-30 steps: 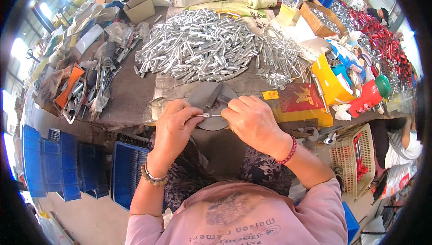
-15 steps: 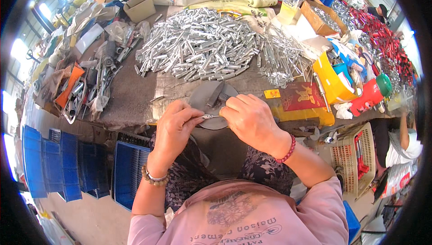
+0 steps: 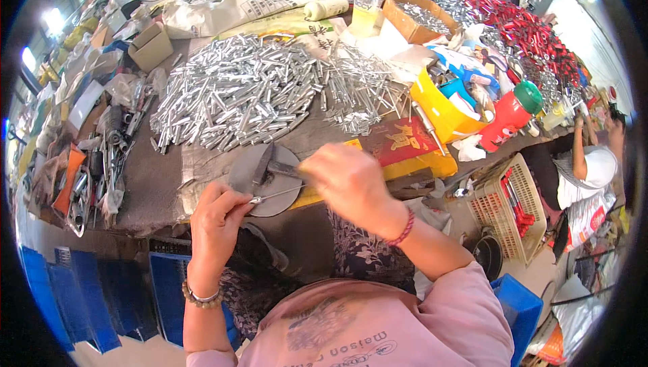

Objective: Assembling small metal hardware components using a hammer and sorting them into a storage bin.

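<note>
Left hand (image 3: 217, 222): fingers pinched on a thin metal pin (image 3: 277, 195), held level over the grey disc (image 3: 264, 179) for working. Right hand (image 3: 347, 181): blurred, curled at the pin's tip; grip unclear. Tube pile (image 3: 236, 90) lay beyond, within reach.

A long tabletop (image 3: 152, 185) under a worn dark cover runs across the scene, crowded from end to end. Blue plastic crates (image 3: 74, 299) stand on the pale floor (image 3: 128, 353) beneath its near edge at the left. Bright daylight comes in through windows (image 3: 50, 19) at the upper left. A cream wicker basket (image 3: 513, 205) sits low on the right, beside a seated co-worker in a white shirt (image 3: 590, 171).
</note>
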The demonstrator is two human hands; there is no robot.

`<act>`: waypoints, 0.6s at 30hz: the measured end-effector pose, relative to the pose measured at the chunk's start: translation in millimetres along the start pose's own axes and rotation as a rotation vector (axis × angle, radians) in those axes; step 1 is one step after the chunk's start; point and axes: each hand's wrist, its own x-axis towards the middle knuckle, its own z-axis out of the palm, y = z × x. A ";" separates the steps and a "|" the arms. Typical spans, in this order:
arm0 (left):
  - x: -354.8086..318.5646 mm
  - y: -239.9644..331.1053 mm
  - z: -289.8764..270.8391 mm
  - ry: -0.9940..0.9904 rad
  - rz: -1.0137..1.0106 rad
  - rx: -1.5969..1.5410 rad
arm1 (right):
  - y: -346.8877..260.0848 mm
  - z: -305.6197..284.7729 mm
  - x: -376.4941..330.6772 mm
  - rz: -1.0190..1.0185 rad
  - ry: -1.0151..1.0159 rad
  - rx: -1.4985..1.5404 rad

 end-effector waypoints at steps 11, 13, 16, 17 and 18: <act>0.5 2.6 5.9 -0.010 0.005 0.006 | 93.6 -50.9 -22.2 0.238 -0.052 -0.275; 0.3 -3.7 7.9 -0.017 0.018 0.007 | 99.9 -45.5 -23.0 0.093 -0.132 -0.343; -4.8 -2.2 3.8 -0.008 0.001 -0.002 | 99.4 -30.9 -18.0 0.026 -0.090 -0.335; -4.3 -1.2 3.6 -0.007 -0.002 -0.009 | 99.8 -27.5 -17.7 0.025 -0.080 -0.328; -3.3 -3.1 3.3 -0.019 0.024 -0.012 | 99.1 -26.2 -19.6 0.051 -0.081 -0.354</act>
